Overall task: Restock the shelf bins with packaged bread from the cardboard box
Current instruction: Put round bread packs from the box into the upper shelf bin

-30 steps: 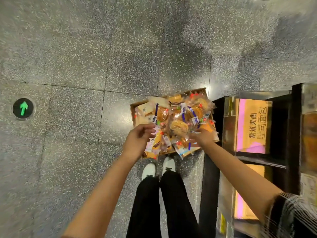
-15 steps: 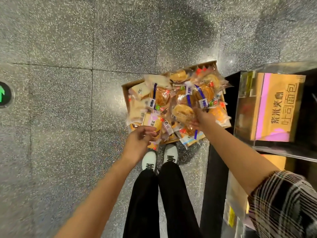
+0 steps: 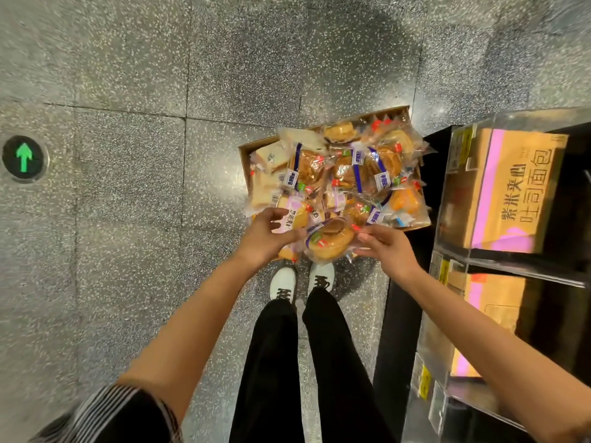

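**Both hands on bread packs over the box**

Floor: grey speckled tile, with a round marker showing a green arrow at far left.

Shelf at the right edge: dark frame, clear bins stacked one below another. An orange-and-pink carton sits in the top bin; similar ones show in the bins below.

Cardboard box sits on the floor just left of the shelf, ahead of the person's white shoes. It is heaped with clear-wrapped bread packs, some overhanging the rim.

Round bread pack is held at the near edge of the box, between the two hands.

Right hand: fingers curled, pinching the right end of the round pack.

Left hand: fingers curled over a pink-labelled pack at the near-left corner of the heap, thumb by the round pack's left end.
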`<state>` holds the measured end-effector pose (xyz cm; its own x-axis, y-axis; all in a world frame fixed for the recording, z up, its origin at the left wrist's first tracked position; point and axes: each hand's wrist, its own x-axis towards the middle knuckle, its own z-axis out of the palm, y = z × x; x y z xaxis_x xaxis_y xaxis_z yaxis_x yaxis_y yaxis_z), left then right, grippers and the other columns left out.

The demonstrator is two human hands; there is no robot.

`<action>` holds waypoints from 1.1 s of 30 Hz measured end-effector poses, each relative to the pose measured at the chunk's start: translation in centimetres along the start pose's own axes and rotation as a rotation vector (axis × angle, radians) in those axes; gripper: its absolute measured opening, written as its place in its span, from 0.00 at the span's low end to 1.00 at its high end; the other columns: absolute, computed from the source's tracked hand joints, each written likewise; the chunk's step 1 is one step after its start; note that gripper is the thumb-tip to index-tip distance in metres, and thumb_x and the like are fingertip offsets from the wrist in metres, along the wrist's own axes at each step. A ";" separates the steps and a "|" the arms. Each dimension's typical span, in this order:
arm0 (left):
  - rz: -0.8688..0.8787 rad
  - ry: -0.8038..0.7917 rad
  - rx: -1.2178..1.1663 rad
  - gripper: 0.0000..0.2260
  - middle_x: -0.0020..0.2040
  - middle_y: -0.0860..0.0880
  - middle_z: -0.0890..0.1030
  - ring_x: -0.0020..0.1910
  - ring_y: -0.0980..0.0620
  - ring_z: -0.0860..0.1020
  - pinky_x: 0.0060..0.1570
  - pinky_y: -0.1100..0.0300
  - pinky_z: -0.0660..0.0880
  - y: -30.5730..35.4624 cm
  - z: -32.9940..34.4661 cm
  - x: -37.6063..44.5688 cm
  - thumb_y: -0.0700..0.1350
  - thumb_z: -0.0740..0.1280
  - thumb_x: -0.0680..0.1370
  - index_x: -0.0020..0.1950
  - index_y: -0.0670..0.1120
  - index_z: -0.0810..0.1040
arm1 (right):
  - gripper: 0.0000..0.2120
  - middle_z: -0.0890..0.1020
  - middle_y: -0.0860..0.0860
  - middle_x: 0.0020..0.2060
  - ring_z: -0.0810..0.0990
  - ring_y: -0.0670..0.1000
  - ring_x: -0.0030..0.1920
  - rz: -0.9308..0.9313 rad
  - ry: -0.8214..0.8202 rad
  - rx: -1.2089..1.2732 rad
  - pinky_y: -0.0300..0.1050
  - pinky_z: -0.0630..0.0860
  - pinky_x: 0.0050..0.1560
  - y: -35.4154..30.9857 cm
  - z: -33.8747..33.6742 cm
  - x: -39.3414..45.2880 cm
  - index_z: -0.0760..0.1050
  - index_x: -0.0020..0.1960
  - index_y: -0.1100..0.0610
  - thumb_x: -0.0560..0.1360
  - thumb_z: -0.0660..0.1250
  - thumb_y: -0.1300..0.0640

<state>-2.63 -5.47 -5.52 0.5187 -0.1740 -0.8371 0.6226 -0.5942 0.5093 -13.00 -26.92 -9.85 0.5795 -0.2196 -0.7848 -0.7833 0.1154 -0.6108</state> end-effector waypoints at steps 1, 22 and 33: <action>-0.018 -0.053 0.039 0.30 0.62 0.47 0.75 0.61 0.49 0.73 0.58 0.56 0.73 0.2 -0.2 -0.3 0.48 0.77 0.68 0.67 0.46 0.70 | 0.06 0.82 0.59 0.44 0.84 0.51 0.44 -0.029 -0.060 0.029 0.40 0.82 0.44 -0.7 0.0 -0.6 0.77 0.46 0.63 0.78 0.63 0.68; -0.160 -0.002 -0.487 0.28 0.48 0.47 0.85 0.48 0.49 0.83 0.62 0.46 0.73 -4.7 -3.9 -1.1 0.54 0.75 0.58 0.55 0.46 0.78 | 0.18 0.79 0.58 0.56 0.79 0.54 0.58 0.286 -0.197 0.319 0.41 0.80 0.42 -5.3 7.4 7.2 0.69 0.66 0.61 0.77 0.61 0.66; -0.158 0.238 -0.889 0.25 0.45 0.47 0.85 0.40 0.52 0.83 0.38 0.59 0.79 -7.6 -3.8 4.7 0.45 0.73 0.66 0.61 0.40 0.74 | 0.22 0.76 0.53 0.48 0.73 0.51 0.50 0.252 0.356 0.021 0.43 0.73 0.57 -2.6 11.8 16.4 0.72 0.56 0.60 0.70 0.75 0.51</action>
<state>-2.73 1.23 -12.56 0.4353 0.0811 -0.8966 0.8649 0.2389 0.4415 1.18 -19.36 -22.33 0.2548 -0.5018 -0.8266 -0.8836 0.2265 -0.4098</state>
